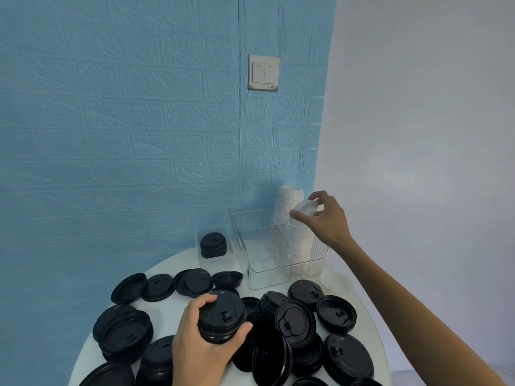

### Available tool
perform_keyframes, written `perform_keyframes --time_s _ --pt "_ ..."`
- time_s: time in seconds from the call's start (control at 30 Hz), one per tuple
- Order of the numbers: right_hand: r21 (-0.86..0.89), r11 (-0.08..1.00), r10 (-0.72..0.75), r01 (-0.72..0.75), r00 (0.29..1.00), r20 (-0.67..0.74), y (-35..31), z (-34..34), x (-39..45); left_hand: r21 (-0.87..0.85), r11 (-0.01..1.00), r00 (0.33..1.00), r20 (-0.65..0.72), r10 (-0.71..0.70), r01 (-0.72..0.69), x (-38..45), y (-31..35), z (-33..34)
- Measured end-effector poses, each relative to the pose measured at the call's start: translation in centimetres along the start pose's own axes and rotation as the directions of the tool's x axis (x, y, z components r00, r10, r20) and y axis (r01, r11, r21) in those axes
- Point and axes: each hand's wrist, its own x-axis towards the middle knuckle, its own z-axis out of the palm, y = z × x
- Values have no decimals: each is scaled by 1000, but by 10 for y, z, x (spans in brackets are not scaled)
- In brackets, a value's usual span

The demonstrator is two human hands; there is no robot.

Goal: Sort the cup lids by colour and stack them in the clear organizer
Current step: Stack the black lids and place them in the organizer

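Left hand (204,334), grip around black lid stack (221,316); outstretched right hand (324,215), grip pinching white lid (305,207).

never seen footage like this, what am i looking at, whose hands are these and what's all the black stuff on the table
There is no machine here. A person wears a wide-angle camera on the head, so the single picture looks forward and down at their own two bare hands.

The left hand grips a short stack of black lids. The right hand reaches out and pinches a white lid at the top of a tall white stack standing in the clear organizer.

The round white table is strewn with loose black cup lids, some upside down. Behind them a smaller clear bin holds a short black stack. A clear lid lies right of the organizer. The wall behind is blue, with a light switch.
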Motion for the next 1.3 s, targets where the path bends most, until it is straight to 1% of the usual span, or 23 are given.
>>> perform_keyframes --time_s 0.03,0.1,0.27,0.37,0.57,0.7,0.87,1.0,1.03,1.1,1.17,1.23,1.3 --pt "18 1000 16 -15 999 -38 2 5 5 0 1000 1000 1 -5 5 0 0 0" --pt "47 998 42 -39 997 -70 7 17 12 9 1000 1000 1 1 -1 1 -2 -1" --pt "34 997 75 -73 995 -70 24 38 17 40 999 1000 -5 22 -22 4 -7 -1" --pt "-17 997 80 -80 996 -34 31 42 12 44 999 1000 0 30 -30 5 -7 0" --pt "-117 991 73 -63 994 84 42 42 4 32 999 999 -1 36 -36 3 -6 1" --pt "-152 985 99 -83 990 99 44 43 2 28 999 999 1 37 -37 3 -6 1" --pt "-246 969 73 -37 988 139 42 42 -3 23 999 999 -3 41 -41 2 -5 1" --pt "-286 958 38 27 974 222 40 29 -6 18 999 999 7 32 -32 0 -4 1" --pt "-273 961 24 37 976 216 40 23 -8 15 1000 1000 10 27 -27 0 -4 1" --pt "-251 966 -15 54 988 156 43 8 -15 14 1000 1000 11 25 -26 0 -4 1" --pt "-237 971 -13 33 996 87 50 -6 -27 18 999 1000 12 28 -28 0 -5 1" --pt "-254 967 25 -13 999 44 64 -17 -42 29 999 999 14 37 -37 0 -5 1" --pt "-299 950 110 -96 993 30 82 -24 -57 42 998 999 20 46 -46 0 -5 3"
